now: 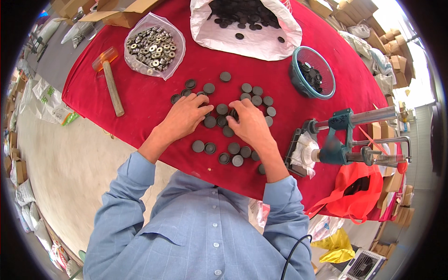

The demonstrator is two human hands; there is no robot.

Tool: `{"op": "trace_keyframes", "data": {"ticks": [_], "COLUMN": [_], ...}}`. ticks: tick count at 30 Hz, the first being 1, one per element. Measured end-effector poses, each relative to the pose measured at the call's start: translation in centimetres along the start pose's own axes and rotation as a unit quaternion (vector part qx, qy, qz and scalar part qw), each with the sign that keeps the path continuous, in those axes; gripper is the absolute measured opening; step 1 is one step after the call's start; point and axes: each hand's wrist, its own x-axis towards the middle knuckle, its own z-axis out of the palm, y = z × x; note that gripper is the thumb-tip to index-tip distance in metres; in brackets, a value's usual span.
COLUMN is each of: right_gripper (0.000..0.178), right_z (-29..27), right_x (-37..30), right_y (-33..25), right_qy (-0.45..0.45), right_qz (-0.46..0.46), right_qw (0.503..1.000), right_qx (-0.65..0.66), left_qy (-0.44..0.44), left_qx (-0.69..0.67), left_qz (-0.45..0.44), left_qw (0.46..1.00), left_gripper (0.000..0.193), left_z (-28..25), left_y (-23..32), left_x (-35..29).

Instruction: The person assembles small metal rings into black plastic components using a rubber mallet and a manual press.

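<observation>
Black round caps point(221, 108) lie scattered on the red tablecloth between and around my hands. Some show a flat top, others a hollow ringed side. My left hand point(185, 115) is over the left part of the group, its bent fingers apart and its fingertips close to several caps. On the right, my right hand point(252, 125) curls inward with thumb and fingers around a dark cap point(234, 113) seen on edge, partly hidden by the fingers. Nearer to me is a loose row of caps point(210, 148), some partly behind my right forearm.
A bag of metal rings point(156, 49) and a mallet point(112, 86) lie at the left. At the far side a white sack point(261, 49) holds more black caps. To the right are a teal basket point(298, 84), a green hand press point(343, 135) and a red bag point(336, 200).
</observation>
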Motion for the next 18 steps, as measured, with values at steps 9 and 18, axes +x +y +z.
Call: {"op": "trace_keyframes", "data": {"ticks": [9, 18], "right_gripper": [0.04, 0.048], "right_z": [1.1, 1.8], "right_x": [0.1, 0.1], "right_y": [-0.6, -3.0], "right_qy": [-0.029, -0.02], "right_qz": [0.06, 0.1], "right_qw": [0.995, 0.99], "right_qx": [-0.074, -0.101], "left_qy": [0.0, 0.099], "left_qx": [-0.014, -0.078], "left_qz": [-0.032, -0.055], "left_qw": [0.999, 0.99], "left_gripper": [0.046, 0.045], "left_z": [0.7, 1.0], "left_y": [0.2, -0.2], "left_x": [-0.6, -1.2]}}
